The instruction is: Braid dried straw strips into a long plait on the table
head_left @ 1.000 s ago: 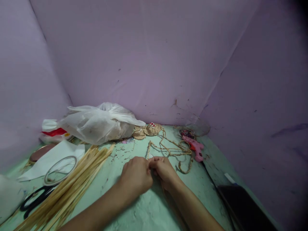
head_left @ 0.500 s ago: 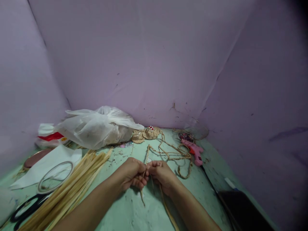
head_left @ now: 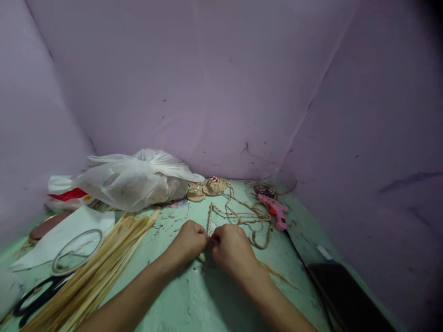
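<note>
Green tabletop point(head_left: 180, 286) | left hand point(head_left: 190, 239), right hand point(head_left: 232, 246): fingers curled, pinch on braided cord point(head_left: 210, 219) hidden

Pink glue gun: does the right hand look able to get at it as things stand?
Probably yes: the pink glue gun lies just beyond the right hand, with only a loop of braided cord between. That hand would first have to release the cord.

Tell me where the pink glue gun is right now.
In the head view, the pink glue gun lies right of center on the table, beside the braided cord.
</note>
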A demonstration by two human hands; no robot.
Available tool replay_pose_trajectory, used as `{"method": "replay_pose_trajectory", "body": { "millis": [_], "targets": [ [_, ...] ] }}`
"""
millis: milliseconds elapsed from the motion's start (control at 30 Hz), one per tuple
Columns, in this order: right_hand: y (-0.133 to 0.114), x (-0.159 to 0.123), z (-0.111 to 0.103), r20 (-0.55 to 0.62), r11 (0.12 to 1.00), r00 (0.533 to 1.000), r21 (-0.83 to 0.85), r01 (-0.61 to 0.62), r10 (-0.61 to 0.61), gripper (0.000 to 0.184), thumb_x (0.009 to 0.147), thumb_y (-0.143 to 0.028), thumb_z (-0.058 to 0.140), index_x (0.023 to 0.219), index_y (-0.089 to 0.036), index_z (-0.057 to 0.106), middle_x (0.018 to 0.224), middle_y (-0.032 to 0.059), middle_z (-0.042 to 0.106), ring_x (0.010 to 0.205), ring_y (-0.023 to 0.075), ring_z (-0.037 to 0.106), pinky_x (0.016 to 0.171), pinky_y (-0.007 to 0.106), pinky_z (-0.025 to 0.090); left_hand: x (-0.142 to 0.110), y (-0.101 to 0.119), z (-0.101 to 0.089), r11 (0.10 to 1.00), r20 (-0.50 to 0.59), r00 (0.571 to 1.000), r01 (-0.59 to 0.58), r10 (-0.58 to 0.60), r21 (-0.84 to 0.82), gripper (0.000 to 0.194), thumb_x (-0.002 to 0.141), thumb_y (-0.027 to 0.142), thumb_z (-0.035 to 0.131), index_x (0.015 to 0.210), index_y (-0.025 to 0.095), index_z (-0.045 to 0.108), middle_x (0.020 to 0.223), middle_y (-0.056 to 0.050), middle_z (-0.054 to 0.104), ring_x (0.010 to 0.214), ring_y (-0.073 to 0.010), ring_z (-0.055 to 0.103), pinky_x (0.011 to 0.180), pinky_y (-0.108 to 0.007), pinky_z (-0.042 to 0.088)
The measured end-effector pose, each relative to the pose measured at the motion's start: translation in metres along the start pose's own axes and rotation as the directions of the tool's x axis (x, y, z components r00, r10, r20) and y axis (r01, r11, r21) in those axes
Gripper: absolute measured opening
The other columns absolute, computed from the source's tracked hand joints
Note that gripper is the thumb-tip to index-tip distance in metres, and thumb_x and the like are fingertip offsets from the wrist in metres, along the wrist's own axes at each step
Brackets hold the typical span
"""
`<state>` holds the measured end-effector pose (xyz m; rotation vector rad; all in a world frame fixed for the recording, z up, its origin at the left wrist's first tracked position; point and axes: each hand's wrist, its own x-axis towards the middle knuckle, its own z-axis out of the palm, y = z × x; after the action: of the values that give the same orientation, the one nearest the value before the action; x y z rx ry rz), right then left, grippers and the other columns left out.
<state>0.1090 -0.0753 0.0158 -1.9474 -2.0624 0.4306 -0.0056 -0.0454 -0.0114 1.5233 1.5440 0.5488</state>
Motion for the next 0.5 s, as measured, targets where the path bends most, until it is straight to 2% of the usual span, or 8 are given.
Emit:
{"method": "replay_pose_trajectory", "body": {
  "millis": [133,300,400,500],
  "targets": [
    [-0.013,-0.012,-0.008,-0.007,0.99,0.999,-0.136,-0.045,0.044,0.019,0.063,-0.019,0.051,0.068,-0.016,0.069,0.069,0.0132,0.067,0.064,0.0212,0.06,0.049,0.025,0.03,-0.005,0.002,0.004,0.98,0.007,0.997,0.078,-0.078,-0.181,0.011,0.049,0.011,0.04,0.04,0.015,0.041,0.031,0.006,0.027,0.032,-0.0049,0.023,0.036,-0.021,0.013],
    [-0.028,-0.019,-0.008,0.093,0.993,0.995,-0.113,-0.023,0.034,0.018,0.065,-0.02,0.053,0.073,-0.015,0.069,0.072,0.0139,0.067,0.066,0.0206,0.061,0.054,0.025,0.033,-0.012,0.009,-0.002,0.871,0.107,0.97,0.243,-0.218,-0.427,0.014,0.048,0.01,0.041,0.041,0.018,0.032,0.03,0.007,0.025,0.026,-0.004,0.02,0.032,-0.019,0.008],
    [-0.036,-0.023,-0.003,0.113,0.996,0.993,-0.089,-0.025,0.035,0.019,0.065,-0.014,0.053,0.076,-0.014,0.069,0.074,0.0137,0.067,0.067,0.0201,0.06,0.055,0.024,0.034,-0.012,0.008,-0.011,0.857,0.182,0.966,0.248,-0.183,-0.452,0.014,0.047,0.012,0.044,0.041,0.017,0.032,0.031,0.008,0.024,0.026,-0.0028,0.019,0.032,-0.019,0.005],
    [-0.043,-0.03,0.0,0.117,0.999,0.993,-0.042,-0.014,0.019,0.025,0.063,-0.008,0.051,0.08,-0.013,0.068,0.076,0.0134,0.067,0.066,0.0187,0.06,0.055,0.024,0.033,-0.011,0.008,-0.017,0.888,0.193,0.972,0.202,-0.132,-0.414,0.01,0.047,0.014,0.045,0.041,0.015,0.038,0.031,0.008,0.027,0.027,-0.002,0.019,0.032,-0.018,0.008]
  ]
}}
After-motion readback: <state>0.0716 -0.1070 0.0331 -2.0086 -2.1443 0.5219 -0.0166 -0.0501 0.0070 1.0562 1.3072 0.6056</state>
